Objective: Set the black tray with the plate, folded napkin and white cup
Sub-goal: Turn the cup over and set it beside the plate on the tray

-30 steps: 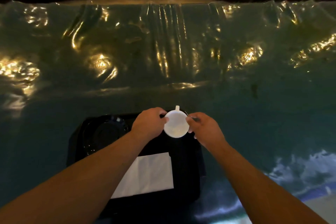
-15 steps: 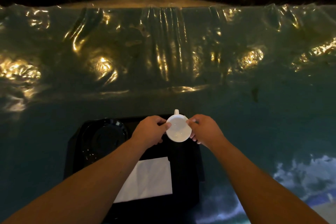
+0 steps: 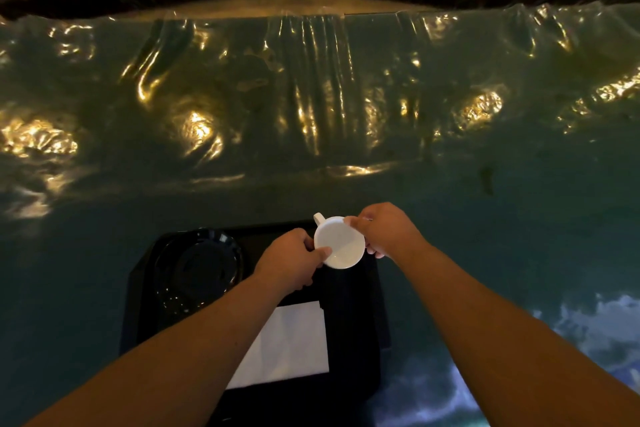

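A black tray (image 3: 349, 340) lies on the table near me. A dark plate (image 3: 199, 267) sits in its far left corner. A folded white napkin (image 3: 291, 343) lies flat on the tray's near part, partly under my left forearm. The white cup (image 3: 341, 243) stands at the tray's far right, its handle pointing away and slightly left. My left hand (image 3: 291, 262) grips the cup's left rim. My right hand (image 3: 384, 229) pinches its right rim.
A shiny wrinkled plastic sheet (image 3: 311, 107) covers the dark green table and glints with warm light. The table's far edge (image 3: 277, 7) borders dark rocky ground. A pale blue-white patch (image 3: 588, 329) shows at the near right.
The cup's handle has turned from straight away to slightly left between my two hands. My right hand has shifted further round the far rim.
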